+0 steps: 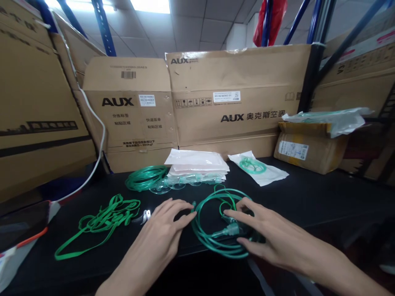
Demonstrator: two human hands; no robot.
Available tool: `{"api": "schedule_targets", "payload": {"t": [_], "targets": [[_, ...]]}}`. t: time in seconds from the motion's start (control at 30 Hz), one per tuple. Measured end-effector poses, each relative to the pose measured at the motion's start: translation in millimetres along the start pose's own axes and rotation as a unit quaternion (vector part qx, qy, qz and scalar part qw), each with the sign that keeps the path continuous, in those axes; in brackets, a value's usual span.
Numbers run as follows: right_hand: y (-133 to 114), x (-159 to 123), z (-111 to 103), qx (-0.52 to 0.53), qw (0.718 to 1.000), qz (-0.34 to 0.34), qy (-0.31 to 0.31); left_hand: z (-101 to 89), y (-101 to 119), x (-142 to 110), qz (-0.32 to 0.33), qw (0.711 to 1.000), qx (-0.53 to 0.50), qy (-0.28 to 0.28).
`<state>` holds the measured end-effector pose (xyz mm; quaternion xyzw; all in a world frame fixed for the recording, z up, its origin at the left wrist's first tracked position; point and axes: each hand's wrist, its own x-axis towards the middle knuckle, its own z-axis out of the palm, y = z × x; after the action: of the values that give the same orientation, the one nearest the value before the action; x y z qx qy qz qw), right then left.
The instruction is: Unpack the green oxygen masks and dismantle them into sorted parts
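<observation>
Just above the black tabletop's front edge, a coil of green plastic tubing [212, 245] lies between my hands. My left hand [171, 220] has its thumb and forefinger closed in at the coil's left side, beside a small tube end [194, 204]. Curled around the right side is my right hand [261, 224], forefinger above and thumb below. A clear-green connector [227, 231] sits inside the loop near the right thumb. A thin green elastic strap [222, 201] loops at the top. The right palm hides part of the coil and whatever clear piece lies there.
A heap of green elastic straps [108, 220] and a white-metal clip [145, 216] lie left. Behind are coiled tubing [145, 177], stacked white packets [197, 162] and a packet with tubing [262, 172]. Cardboard boxes [231, 98] wall the back; a small box [308, 148] stands right.
</observation>
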<state>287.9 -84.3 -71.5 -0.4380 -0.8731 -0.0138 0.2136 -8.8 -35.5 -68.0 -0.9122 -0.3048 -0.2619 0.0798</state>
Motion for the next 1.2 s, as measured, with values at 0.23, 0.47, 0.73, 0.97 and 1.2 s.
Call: {"api": "schedule_targets", "payload": {"t": [0.23,0.47,0.73,0.97,1.2], "targets": [[-9.1,4.1,12.3,-0.105,0.993,-0.013,0.056,43.7,53.5,-5.5,0.043,0.998,0.032,0.028],[-19.9,14.8,11.4,-0.164,0.976,-0.110,0.092,55.3,48.9,-10.4,0.019,0.997,0.074,0.027],[-23.2,30.7,9.1,-0.189,0.963,-0.181,0.061,49.3,42.7,-6.7,0.010,0.999,0.027,0.039],[-15.1,21.2,29.2,-0.220,0.970,-0.019,0.101,35.1,42.7,4.9,-0.025,0.998,-0.046,-0.024],[-15.2,24.9,11.5,-0.246,0.948,-0.184,0.079,33.0,38.4,0.0,-0.039,0.998,-0.039,-0.031]]}}
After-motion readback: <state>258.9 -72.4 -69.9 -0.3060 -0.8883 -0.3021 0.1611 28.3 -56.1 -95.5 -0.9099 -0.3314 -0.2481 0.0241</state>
